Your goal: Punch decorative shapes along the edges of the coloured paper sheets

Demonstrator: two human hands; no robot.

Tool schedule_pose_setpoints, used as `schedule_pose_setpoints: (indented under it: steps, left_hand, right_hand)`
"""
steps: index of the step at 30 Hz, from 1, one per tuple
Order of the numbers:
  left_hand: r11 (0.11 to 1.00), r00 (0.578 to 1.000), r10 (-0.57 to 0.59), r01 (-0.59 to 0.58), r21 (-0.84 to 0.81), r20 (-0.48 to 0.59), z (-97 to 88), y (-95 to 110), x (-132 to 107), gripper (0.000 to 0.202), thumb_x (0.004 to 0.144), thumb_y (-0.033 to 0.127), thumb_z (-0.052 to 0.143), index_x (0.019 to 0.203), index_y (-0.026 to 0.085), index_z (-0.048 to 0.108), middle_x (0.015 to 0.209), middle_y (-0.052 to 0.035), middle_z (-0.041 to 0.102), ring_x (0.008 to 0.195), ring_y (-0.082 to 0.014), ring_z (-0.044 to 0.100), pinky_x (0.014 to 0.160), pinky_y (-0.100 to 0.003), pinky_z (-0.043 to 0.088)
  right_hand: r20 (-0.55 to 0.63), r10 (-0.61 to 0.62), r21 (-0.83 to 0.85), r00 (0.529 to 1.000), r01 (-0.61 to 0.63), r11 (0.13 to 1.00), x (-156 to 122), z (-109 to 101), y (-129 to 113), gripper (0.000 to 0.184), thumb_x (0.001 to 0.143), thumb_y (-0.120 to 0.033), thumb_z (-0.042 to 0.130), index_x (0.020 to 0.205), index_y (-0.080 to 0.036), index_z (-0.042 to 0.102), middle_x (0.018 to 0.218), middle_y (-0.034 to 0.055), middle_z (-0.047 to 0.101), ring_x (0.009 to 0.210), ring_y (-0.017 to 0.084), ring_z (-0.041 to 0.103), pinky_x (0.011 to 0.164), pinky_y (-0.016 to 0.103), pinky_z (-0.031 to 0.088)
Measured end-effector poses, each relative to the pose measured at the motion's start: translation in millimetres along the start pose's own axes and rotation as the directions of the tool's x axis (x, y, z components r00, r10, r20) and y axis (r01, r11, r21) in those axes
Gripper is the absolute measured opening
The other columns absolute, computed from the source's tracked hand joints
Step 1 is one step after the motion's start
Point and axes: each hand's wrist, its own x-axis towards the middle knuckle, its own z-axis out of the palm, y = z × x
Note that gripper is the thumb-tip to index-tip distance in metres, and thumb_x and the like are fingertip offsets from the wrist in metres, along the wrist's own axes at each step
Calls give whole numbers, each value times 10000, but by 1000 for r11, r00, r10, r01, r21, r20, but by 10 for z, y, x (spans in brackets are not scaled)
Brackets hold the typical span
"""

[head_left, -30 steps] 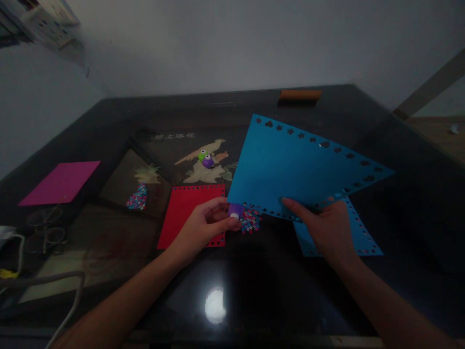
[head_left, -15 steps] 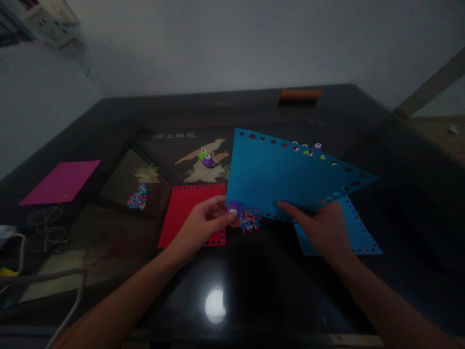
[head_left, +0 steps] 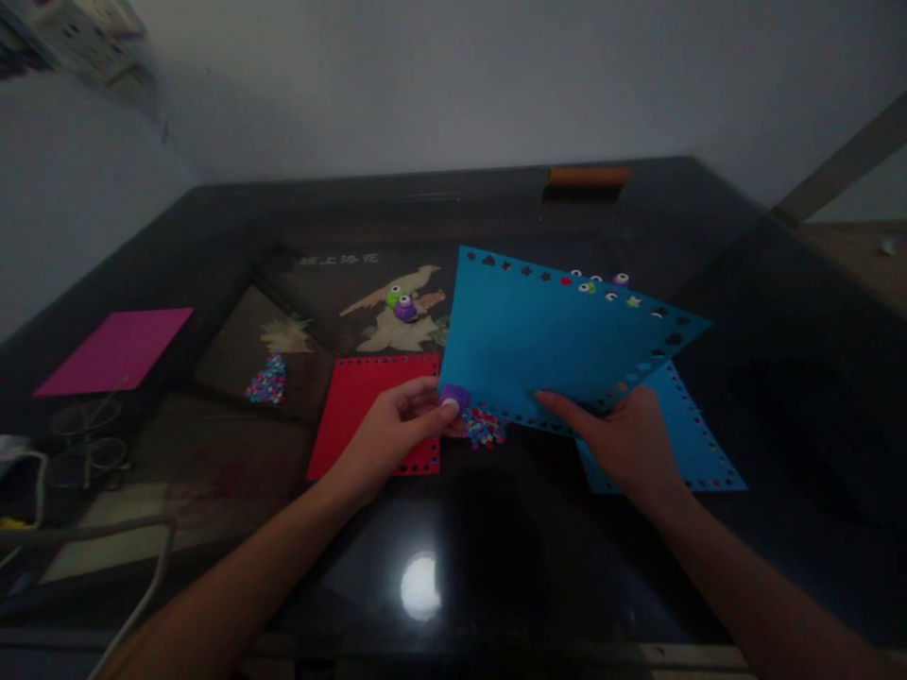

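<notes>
A blue sheet of paper (head_left: 524, 331) with shaped holes punched along its edges is held tilted above the table. My right hand (head_left: 627, 430) grips its lower right edge, thumb on the front face and fingers behind. At the sheet's lower left corner, my left hand (head_left: 403, 420) is closed on a small purple craft punch (head_left: 454, 398), thumb on its white button. Whether the paper sits inside the punch's slot I cannot tell. Just right of the punch lies a heap of small coloured paper cut-outs (head_left: 486, 428) on the table.
A red punched sheet (head_left: 347, 406) and another blue punched sheet (head_left: 684, 425) lie under my hands. Green (head_left: 393, 297) and purple punches (head_left: 406, 309) stand farther back; more show behind the held sheet. Left are a pink sheet (head_left: 117, 351), cut-outs (head_left: 267, 380) and a cable (head_left: 160, 567).
The held blue sheet has turned slightly, its right tip shifting left and up. Both hands keep their grips, and the left thumb stays on the punch.
</notes>
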Motion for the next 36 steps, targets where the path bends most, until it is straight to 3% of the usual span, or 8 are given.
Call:
schedule_pose_setpoints:
  steps: [5, 10, 19, 24, 31, 36]
  left_hand:
    - [999, 1000, 20, -20, 45, 0, -22, -17, 7, 262, 703, 349, 737, 888, 174, 670, 782, -12, 700, 673, -134, 628, 671, -257, 493]
    - [996, 1000, 28, -28, 81, -2, -51, -26, 11, 295, 717, 366, 727, 932, 173, 667, 888, -37, 716, 775, -158, 638, 692, -250, 476]
    - [997, 999, 35, -36, 68, 7, -58, -46, 25, 299, 720, 373, 721, 938, 175, 667, 899, -37, 718, 824, -167, 642, 740, -264, 484]
    - [996, 999, 31, -31, 82, 10, -73, -63, 41, 312, 713, 369, 722, 953, 179, 661, 925, -37, 718, 842, -169, 645, 767, -277, 486]
    - [997, 999, 30, -32, 65, 17, -74, -54, 29, 297, 717, 358, 722, 952, 186, 668, 916, -31, 722, 842, -157, 646, 777, -266, 483]
    - [997, 999, 34, -35, 66, 13, -69, -53, 35, 296, 712, 352, 723, 951, 185, 672, 917, -37, 724, 837, -166, 650, 774, -277, 485]
  right_hand:
    - [-11, 7, 7, 1000, -7, 1000, -4, 6, -10, 129, 695, -396, 715, 727, -272, 724, 794, 15, 751, 740, 265, 695, 712, 408, 557]
    - [-2, 8, 48, 1000, -8, 999, -5, 21, -19, 152, 697, -363, 722, 814, -266, 735, 891, 25, 750, 833, 270, 698, 802, 419, 547]
    - [-3, 38, 9, 999, -38, 999, -10, 23, -13, 148, 694, -382, 715, 746, -244, 729, 788, 34, 753, 748, 267, 704, 746, 421, 563]
    - [-16, -18, 13, 1000, 19, 1000, -6, 31, 1, 187, 687, -355, 716, 827, -232, 730, 871, 44, 753, 809, 267, 703, 757, 410, 564]
    - [-19, 25, -31, 1000, -25, 999, -13, 27, 12, 200, 683, -395, 708, 580, -228, 669, 601, 37, 712, 663, 264, 690, 601, 370, 561]
    - [-12, 2, 8, 1000, -2, 1000, -6, 30, 9, 162, 684, -368, 712, 760, -225, 720, 800, 38, 754, 722, 252, 705, 674, 377, 575]
